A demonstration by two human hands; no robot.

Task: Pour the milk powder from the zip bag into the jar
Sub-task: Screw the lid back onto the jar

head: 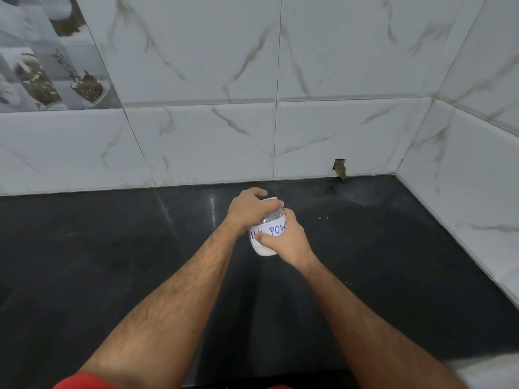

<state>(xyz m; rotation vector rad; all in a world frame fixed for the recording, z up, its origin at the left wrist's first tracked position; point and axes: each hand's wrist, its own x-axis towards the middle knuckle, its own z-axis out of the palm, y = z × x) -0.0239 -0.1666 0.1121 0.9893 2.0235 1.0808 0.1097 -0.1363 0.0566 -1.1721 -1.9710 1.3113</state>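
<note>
Mid-frame on the desk (112, 248): right hand (286, 240) gripping the jar (268, 234) to steady it, left hand (247, 209) fingers (273, 204) clamping its top, likely turning the lid.

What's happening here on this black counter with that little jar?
A person is holding a small jar on the dark countertop with both hands. The right hand grips its body over a handwritten label, and the left hand is closed over its top. White powder shows inside at the bottom. Whether the lid is being put on or taken off cannot be told. No zip bag is in view.
</note>
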